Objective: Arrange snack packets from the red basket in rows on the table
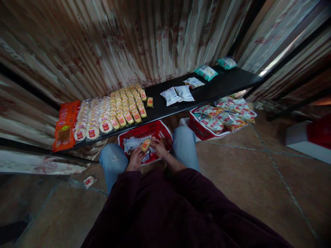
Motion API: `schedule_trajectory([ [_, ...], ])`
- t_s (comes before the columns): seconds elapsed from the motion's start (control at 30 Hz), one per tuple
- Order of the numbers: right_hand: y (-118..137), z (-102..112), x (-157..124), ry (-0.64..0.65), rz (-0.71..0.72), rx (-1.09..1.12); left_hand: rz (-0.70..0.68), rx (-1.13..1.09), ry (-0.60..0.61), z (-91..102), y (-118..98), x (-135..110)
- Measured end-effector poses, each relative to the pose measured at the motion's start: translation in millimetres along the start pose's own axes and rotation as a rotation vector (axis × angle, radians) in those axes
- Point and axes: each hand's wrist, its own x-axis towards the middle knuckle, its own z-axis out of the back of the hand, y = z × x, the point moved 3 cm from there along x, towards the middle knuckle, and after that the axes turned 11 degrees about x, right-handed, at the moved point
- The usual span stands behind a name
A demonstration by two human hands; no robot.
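Between my knees, over a red basket [165,132], I hold a small yellow wrapped snack cake [146,145] with a red label. My left hand [137,157] grips it from the lower left. The fingers of my right hand [158,147] pinch its wrapper at the upper right edge. Below the hands, several white-and-blue snack packets [131,144] lie in the basket. On the black shelf [157,115] in front of me, yellow wrapped cakes [126,103] stand in close rows. One more yellow cake [150,102] sits at their right end.
White round wrapped cakes [92,132] and an orange packet [67,120] fill the shelf's left end. White packets [170,96] and teal packets [206,72] lie further right. A second red basket [199,128] holds snack bags. One wrapped cake [89,181] lies on the floor.
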Motion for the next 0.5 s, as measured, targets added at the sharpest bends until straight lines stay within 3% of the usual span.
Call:
schedule_trajectory([
  [0.17, 1, -2, -8, -0.030, 0.012, 0.009, -0.096, 0.037, -0.018, -5.3, 6, -14],
  [0.5, 2, -13, -25, 0.062, -0.012, -0.039, -0.225, 0.124, -0.140, -11.2, 9, -20],
])
